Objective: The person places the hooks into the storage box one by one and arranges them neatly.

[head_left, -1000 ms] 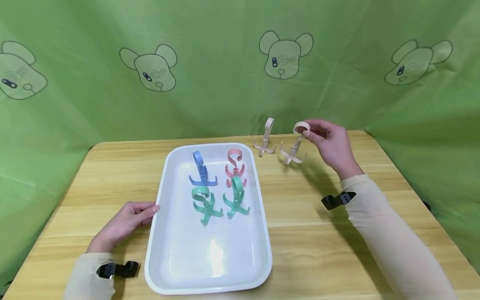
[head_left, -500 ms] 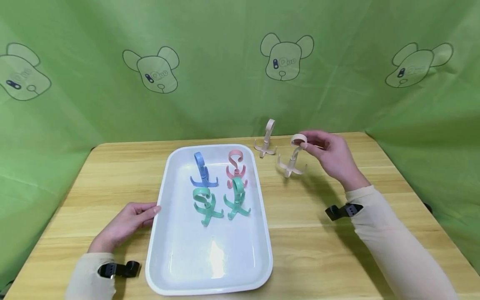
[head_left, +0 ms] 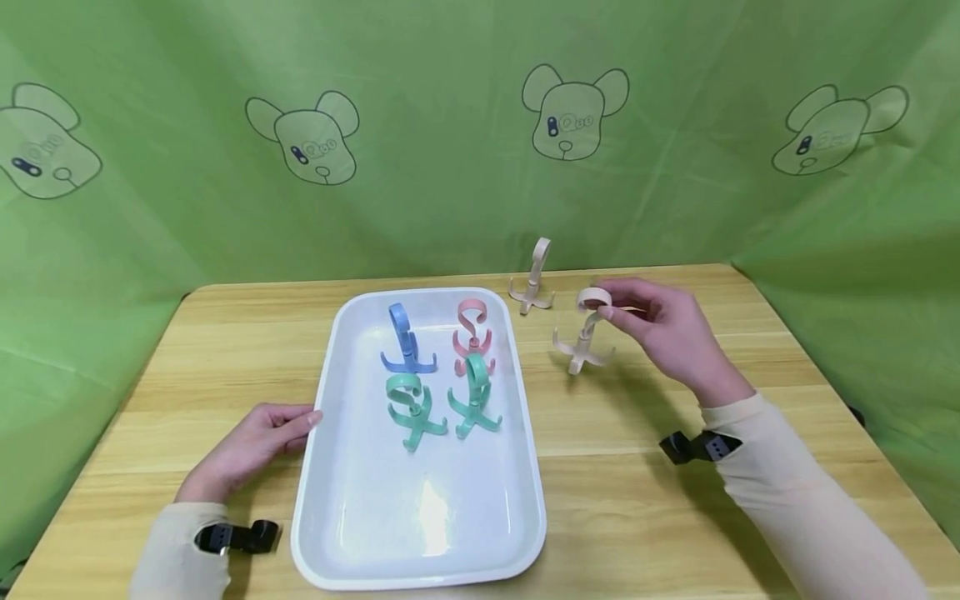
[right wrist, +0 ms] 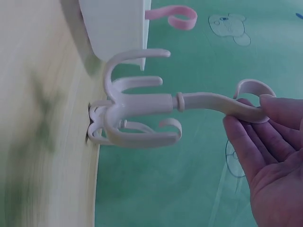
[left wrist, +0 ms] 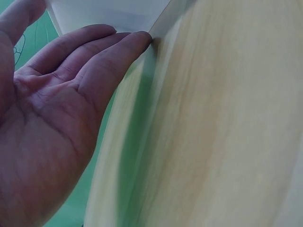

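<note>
My right hand (head_left: 660, 329) pinches a beige multi-prong hanging hook (head_left: 582, 350) by its curled top, between thumb and fingers. In the right wrist view the hook (right wrist: 142, 104) hangs over the table, prongs toward the wood. My left hand (head_left: 251, 446) holds the left rim of a white tray (head_left: 303, 500), thumb at the rim; in the left wrist view its fingers (left wrist: 109, 61) reach along the tray's outer side. In the tray stand a blue hook (head_left: 407, 354), a pink hook (head_left: 472, 337) and two green hooks, one left (head_left: 412, 412), one right (head_left: 476, 408).
A second beige hook (head_left: 534, 287) stands upright at the table's back edge, just right of the tray's far corner. The wooden table (head_left: 637, 500) runs back to a green curtain (head_left: 442, 167) printed with bear heads.
My right hand has brought the beige hook toward me and slightly left, away from the back edge. The left hand and tray stay in place.
</note>
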The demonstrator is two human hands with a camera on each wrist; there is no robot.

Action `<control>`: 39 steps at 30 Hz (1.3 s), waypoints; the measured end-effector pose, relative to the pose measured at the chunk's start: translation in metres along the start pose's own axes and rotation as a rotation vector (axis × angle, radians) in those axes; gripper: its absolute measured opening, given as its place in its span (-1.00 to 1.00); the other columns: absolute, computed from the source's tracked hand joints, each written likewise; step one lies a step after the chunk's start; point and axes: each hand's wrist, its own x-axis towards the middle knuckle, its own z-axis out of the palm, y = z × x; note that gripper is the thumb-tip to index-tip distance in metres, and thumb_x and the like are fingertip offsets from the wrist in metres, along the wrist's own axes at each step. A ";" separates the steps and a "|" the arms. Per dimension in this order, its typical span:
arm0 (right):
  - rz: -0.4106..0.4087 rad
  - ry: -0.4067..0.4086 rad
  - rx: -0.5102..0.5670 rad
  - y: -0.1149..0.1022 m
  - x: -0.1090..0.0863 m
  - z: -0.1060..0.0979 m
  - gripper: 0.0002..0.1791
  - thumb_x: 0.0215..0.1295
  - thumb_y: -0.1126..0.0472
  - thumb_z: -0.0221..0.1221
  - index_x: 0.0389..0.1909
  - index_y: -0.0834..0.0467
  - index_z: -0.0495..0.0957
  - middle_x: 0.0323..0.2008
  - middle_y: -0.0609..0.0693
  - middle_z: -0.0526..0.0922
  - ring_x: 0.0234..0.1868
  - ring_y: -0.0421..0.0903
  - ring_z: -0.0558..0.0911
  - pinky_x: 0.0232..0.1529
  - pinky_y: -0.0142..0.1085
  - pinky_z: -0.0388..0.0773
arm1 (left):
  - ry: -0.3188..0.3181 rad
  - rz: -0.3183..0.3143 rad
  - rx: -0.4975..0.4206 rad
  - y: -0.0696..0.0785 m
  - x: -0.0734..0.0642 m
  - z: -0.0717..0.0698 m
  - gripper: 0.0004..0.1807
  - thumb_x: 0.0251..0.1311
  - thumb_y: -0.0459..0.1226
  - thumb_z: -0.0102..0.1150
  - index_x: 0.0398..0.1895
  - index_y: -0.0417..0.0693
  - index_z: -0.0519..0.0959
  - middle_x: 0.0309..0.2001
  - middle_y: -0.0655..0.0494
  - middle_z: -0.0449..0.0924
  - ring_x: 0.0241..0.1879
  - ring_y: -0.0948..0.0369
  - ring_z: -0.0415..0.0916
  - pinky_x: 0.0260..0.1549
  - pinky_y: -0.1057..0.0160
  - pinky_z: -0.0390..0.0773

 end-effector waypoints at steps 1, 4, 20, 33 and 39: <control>-0.010 0.000 0.001 -0.001 -0.001 0.001 -0.70 0.38 0.19 0.23 0.08 0.18 0.62 -0.06 0.04 0.71 -0.07 -0.17 0.66 -0.08 -0.46 0.57 | 0.001 -0.006 -0.001 0.000 0.000 0.000 -0.45 0.48 -0.13 0.01 0.23 -0.50 0.38 0.17 -0.33 0.48 0.09 0.01 0.56 0.06 0.26 0.52; -0.046 0.002 0.005 -0.006 -0.006 0.003 -0.70 0.36 0.23 0.24 0.07 0.19 0.63 -0.06 0.05 0.70 -0.09 -0.20 0.66 -0.10 -0.46 0.58 | -0.003 -0.011 -0.014 0.000 0.001 0.000 -0.45 0.48 -0.14 0.02 0.23 -0.50 0.38 0.17 -0.32 0.48 0.08 0.02 0.56 0.06 0.26 0.53; -0.146 -0.061 0.008 -0.036 -0.025 0.008 -0.71 0.32 0.36 0.25 0.04 0.17 0.65 -0.10 -0.01 0.72 -0.16 -0.15 0.67 -0.21 -0.44 0.61 | 0.009 -0.014 -0.029 0.000 -0.005 -0.001 -0.45 0.48 -0.15 0.02 0.23 -0.52 0.36 0.17 -0.35 0.47 0.08 0.02 0.56 0.04 0.24 0.54; -0.281 -0.132 0.061 -0.060 -0.037 0.009 -0.61 0.21 0.56 0.24 0.04 0.23 0.65 -0.08 -0.01 0.71 -0.12 -0.15 0.67 -0.15 -0.38 0.64 | 0.017 -0.027 -0.054 0.001 0.000 0.002 -0.44 0.47 -0.15 0.02 0.24 -0.52 0.35 0.17 -0.36 0.46 0.08 -0.01 0.56 0.04 0.22 0.54; -0.368 -0.192 0.094 -0.073 -0.046 0.013 -0.58 0.17 0.61 0.23 0.04 0.24 0.64 -0.09 -0.03 0.71 -0.13 -0.11 0.68 -0.14 -0.33 0.65 | 0.010 -0.030 -0.052 0.002 -0.001 0.002 -0.43 0.48 -0.14 0.02 0.25 -0.52 0.34 0.18 -0.36 0.45 0.09 -0.01 0.55 0.04 0.22 0.54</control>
